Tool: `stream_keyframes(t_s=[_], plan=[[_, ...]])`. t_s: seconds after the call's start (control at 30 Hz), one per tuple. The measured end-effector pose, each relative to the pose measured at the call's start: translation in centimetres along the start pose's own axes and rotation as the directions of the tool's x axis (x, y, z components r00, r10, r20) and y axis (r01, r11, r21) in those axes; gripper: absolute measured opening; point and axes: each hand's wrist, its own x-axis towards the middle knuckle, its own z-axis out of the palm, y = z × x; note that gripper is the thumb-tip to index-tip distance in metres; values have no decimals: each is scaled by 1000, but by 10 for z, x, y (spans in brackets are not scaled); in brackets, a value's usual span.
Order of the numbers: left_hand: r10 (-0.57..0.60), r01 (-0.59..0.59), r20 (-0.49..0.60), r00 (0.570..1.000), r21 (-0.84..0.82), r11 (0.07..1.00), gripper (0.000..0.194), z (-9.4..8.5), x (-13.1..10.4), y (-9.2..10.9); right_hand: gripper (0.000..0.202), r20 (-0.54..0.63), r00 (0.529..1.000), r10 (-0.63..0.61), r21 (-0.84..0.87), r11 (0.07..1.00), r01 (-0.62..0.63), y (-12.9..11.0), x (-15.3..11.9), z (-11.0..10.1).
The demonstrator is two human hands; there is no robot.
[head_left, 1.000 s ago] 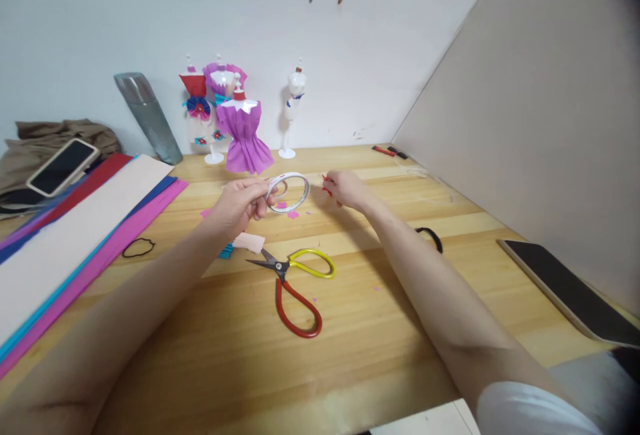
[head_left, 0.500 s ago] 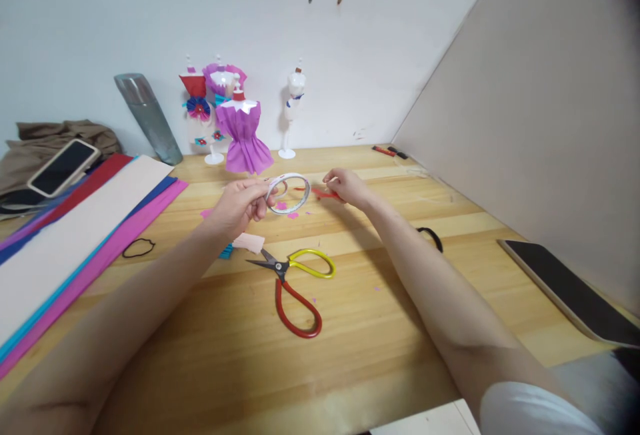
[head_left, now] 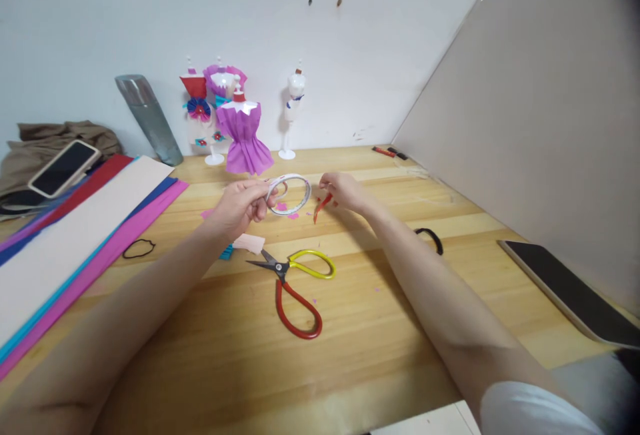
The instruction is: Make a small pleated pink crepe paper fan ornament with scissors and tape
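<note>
My left hand (head_left: pixel 243 207) pinches a white roll of tape (head_left: pixel 307 193) by its left side, holding the ring up over the table. A smaller pale ring shows behind it by my fingertips. To the right, my right hand (head_left: pixel 345 191) has its fingers closed, with a narrow red paper strip (head_left: pixel 321 209) slanting down from beneath them; the exact grip is hidden. Pink paper scraps (head_left: pixel 292 215) lie below the roll. Nearer me rest scissors (head_left: pixel 279 267) with one yellow and one red handle, blades apart, beside a pale pink piece of paper (head_left: pixel 249 243).
Coloured paper sheets (head_left: pixel 95 228) cover the left side. Behind stand small dress forms, one in a purple paper dress (head_left: pixel 243 135), and a grey bottle (head_left: pixel 153 118). A phone (head_left: pixel 65 167) lies far left, a dark tablet (head_left: pixel 570 288) right, a black band (head_left: pixel 433 238) by my right forearm.
The red strip has swung from lying nearly level to slanting down toward me. My right hand has shifted slightly left; my left hand and the tape roll have stayed in place.
</note>
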Motion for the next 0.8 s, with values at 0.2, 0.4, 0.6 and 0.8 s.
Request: stream_keyframes(t_s=[0.2, 0.4, 0.6, 0.8], plan=[[-2, 2, 9, 1000, 14, 1000, 16, 0, 0, 0, 26, -26, 1000, 0, -80, 997, -2, -2, -3, -1], [-4, 4, 16, 1000, -5, 1000, 15, 0, -1, 1, 33, 60, 996, -71, -195, 977, 81, -10, -3, -2], [-13, 13, -3, 1000, 18, 1000, 16, 1, -1, 2, 41, -16, 998, -61, -163, 985, 57, -5, 2, 5], [-11, 11, 4, 1000, 21, 1000, 16, 1, -2, 2, 30, -43, 996, -75, -157, 985, 68, -7, -1, 6]])
